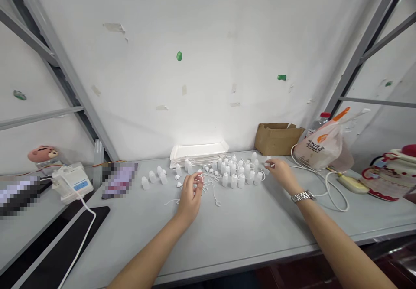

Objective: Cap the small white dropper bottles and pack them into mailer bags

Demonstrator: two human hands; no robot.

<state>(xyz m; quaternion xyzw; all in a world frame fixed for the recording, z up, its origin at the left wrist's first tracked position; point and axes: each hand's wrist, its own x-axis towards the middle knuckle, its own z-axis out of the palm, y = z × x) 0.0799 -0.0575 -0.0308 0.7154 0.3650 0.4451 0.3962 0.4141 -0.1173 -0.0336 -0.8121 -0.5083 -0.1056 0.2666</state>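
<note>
Right fingers (271, 163) beside bottles (241, 181); left hand (190, 197) above cords (214, 195)

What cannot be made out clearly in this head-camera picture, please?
In the head view:
Whether the left hand or right hand pinches anything: too small.
Floor of the cardboard box: hidden by its front wall.
Details of the purple item: blurred by pixelation.
Left forearm: cut off by the bottom edge.
</note>
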